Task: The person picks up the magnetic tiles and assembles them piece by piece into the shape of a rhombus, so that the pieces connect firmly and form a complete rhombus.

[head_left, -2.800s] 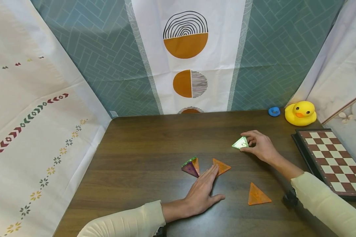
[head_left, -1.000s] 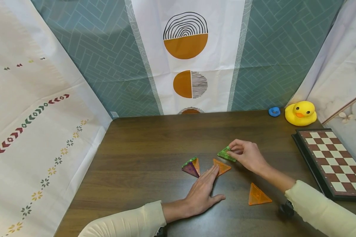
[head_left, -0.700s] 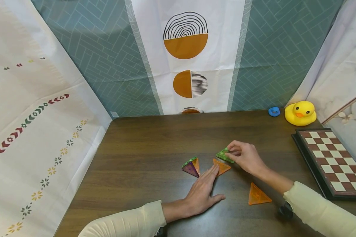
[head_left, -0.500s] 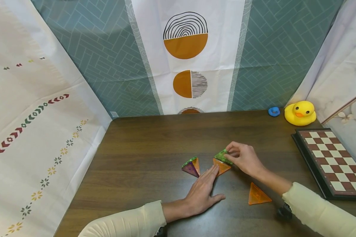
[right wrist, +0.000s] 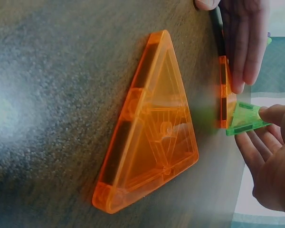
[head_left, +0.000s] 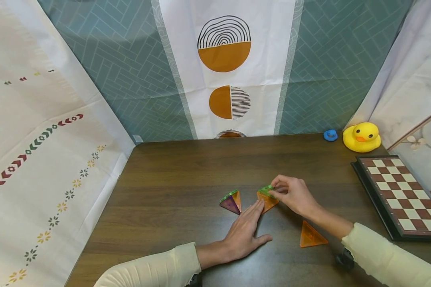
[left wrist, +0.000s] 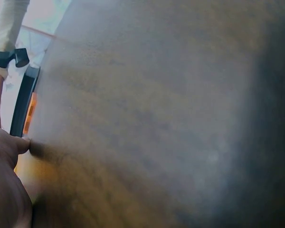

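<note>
My left hand point(head_left: 242, 231) lies flat on the table with straight fingers, its fingertips pressing on an orange triangular magnetic tile point(head_left: 270, 202). Between thumb and fingers, my right hand point(head_left: 293, 195) pinches a green triangular magnetic tile point(head_left: 265, 190). In the right wrist view the green tile point(right wrist: 246, 116) stands tilted up, its lower edge right at the edge of the flat orange tile point(right wrist: 223, 95). Left of these, a small upright assembly shows a purple tile point(head_left: 230, 205), an orange tile and a green edge. A loose orange triangular tile point(head_left: 311, 235) lies flat nearer the right forearm.
A chessboard point(head_left: 402, 191) in a dark frame lies at the table's right side. Behind it sit a yellow rubber duck point(head_left: 361, 137) and a small blue duck point(head_left: 330, 135). Cloth hangings stand along the back and both sides of the brown table point(head_left: 172, 171).
My right hand has brought the green tile left and toward me, from away on the right to the orange tile's far edge, and tilted it up. My left hand has stayed still.
</note>
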The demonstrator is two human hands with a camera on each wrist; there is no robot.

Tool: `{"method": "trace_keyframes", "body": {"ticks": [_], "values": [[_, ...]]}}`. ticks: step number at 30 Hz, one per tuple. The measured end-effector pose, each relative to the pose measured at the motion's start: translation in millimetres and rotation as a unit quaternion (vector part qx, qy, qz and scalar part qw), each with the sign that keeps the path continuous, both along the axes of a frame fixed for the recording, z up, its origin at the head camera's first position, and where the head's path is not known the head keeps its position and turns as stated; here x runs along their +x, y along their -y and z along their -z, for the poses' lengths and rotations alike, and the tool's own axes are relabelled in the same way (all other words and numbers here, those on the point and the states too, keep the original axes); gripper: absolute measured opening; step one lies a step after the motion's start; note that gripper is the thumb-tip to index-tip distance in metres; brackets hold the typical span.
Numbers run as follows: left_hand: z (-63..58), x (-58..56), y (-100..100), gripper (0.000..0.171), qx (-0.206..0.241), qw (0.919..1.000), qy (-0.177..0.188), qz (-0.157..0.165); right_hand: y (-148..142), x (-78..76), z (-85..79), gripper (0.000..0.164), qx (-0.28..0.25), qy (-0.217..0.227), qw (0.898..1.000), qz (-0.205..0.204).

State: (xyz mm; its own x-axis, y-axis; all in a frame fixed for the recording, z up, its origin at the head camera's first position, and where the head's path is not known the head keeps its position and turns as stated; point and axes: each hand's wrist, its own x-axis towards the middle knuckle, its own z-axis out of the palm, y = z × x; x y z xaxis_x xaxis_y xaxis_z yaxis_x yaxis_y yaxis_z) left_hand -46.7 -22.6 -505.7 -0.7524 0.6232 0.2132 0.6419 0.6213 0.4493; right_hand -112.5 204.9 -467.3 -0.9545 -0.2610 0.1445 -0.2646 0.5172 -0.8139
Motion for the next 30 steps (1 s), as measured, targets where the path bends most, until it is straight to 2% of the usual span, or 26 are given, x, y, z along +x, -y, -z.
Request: {"method": "trace_keyframes", "body": {"ticks": [8,15,22,30], "values": [[-0.3,-0.3,1,0.099,0.003,1.0,0.001,0.002,2,0.8,-0.7,0.015,0.007,-0.005,1.0,-0.014],[0.2,-1.2,2,0.099,0.004,1.0,-0.007,0.002,2,1.0,-0.5,0.022,0.023,-0.019,0.999,-0.021],[1.2,-1.1,2,0.099,0.004,1.0,-0.006,0.001,-2,4.9,-1.7,0.041,0.052,-0.04,0.997,-0.033],[2.8,-0.5,1,0.099,0.007,1.0,-0.006,0.003,-26,21.2,-6.5,0.069,0.107,-0.039,0.99,-0.086]]}}
